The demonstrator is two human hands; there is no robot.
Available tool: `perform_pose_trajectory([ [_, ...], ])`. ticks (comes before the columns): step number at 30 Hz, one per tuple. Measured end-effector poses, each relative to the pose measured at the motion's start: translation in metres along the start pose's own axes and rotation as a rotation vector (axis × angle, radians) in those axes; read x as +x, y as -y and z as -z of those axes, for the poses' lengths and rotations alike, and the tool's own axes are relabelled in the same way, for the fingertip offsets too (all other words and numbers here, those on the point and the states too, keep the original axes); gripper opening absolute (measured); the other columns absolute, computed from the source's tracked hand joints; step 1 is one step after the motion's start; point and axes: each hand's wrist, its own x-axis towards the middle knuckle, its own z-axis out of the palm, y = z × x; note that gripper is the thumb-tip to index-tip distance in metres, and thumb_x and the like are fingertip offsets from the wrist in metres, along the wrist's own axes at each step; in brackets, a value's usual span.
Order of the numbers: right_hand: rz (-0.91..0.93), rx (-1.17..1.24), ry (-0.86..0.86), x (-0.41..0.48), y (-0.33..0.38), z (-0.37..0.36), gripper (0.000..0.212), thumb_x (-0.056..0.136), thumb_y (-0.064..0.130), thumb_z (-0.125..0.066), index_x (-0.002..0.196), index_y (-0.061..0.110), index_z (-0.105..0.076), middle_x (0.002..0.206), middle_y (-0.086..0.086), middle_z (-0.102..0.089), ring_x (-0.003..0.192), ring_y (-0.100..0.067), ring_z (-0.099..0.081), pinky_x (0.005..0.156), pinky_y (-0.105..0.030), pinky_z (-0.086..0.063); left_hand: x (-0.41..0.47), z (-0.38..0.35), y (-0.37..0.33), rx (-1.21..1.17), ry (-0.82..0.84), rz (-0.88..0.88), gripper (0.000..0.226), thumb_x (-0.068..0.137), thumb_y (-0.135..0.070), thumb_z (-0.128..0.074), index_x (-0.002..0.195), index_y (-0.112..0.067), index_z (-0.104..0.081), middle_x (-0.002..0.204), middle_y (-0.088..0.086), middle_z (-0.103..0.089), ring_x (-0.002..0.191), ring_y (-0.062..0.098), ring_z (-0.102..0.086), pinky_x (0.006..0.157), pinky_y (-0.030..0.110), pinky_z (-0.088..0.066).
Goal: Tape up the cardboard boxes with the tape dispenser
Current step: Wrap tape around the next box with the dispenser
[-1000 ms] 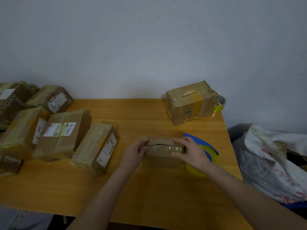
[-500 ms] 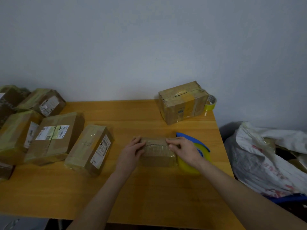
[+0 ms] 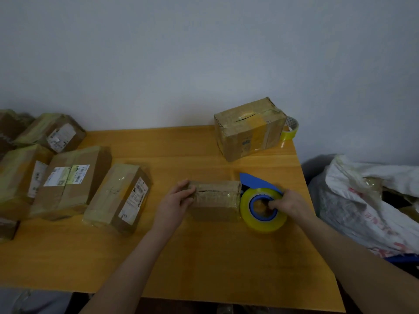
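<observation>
While you worked at the wooden table (image 3: pixel 204 257) that filled the lower middle of the frame, a white bag (image 3: pixel 362 200) slumped beyond its right edge and a cluster of taped boxes (image 3: pixel 74 177) crowded the left side. Another box (image 3: pixel 249 130) stood at the upper right of the tabletop. At centre lay the small box (image 3: pixel 215 200), with a dark seam showing along its top, so it looked not yet sealed. Touching its right end was the tape dispenser (image 3: pixel 263 209), a blue frame carrying a yellowish roll. Your left hand (image 3: pixel 174 200) was clamped round the box's left end, fingers curled over the top edge. Your right hand (image 3: pixel 292 202) was closed on the dispenser, fingertips hooked into the roll's core. A spare tape roll (image 3: pixel 290 130) sat behind the upper-right box, at the table's far corner. The risks, as I judged them: the small box looked light, so a hard pull on the tape could drag or tip it if your left grip slackened, and tape laid off the seam would leave the gap open. I could not tell whether a tape tail was already stuck to the box.
</observation>
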Motion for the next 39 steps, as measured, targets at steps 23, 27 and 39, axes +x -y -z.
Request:
perform_pose_trajectory([
  [23,-0.018,0.606,0.023,-0.008,-0.008,0.034,0.064,0.068,0.021,-0.085,0.122,0.008,-0.053,0.115,-0.013,-0.062,0.105,-0.033,-0.061,0.096,-0.052,-0.050,0.003,0.004,-0.002,0.006,0.081,0.001,0.034,0.093,-0.005,-0.057,0.125,-0.015,-0.064,0.147,-0.009,-0.041,0.134,0.016,-0.041,0.109,0.031,-0.035],
  [27,-0.008,0.807,-0.095,-0.006,-0.020,0.068,0.061,0.075,0.014,-0.081,0.127,0.003,-0.050,0.117,-0.020,-0.061,0.103,-0.036,-0.063,0.092,-0.055,-0.052,0.002,0.006,-0.001,0.007,0.068,-0.009,0.033,0.094,-0.007,-0.057,0.125,-0.016,-0.064,0.146,-0.010,-0.042,0.132,0.015,-0.043,0.105,0.028,-0.037],
  [39,0.460,0.561,0.164,-0.103,0.080,0.093,0.078,0.041,0.047,-0.085,0.109,0.021,-0.056,0.117,-0.007,-0.062,0.103,-0.030,-0.064,0.096,-0.048,-0.050,-0.016,0.000,-0.008,-0.065,-0.027,0.016,0.026,0.087,-0.018,-0.069,0.113,-0.021,-0.071,0.131,-0.004,-0.043,0.092,0.012,-0.062,0.083,0.021,-0.051],
])
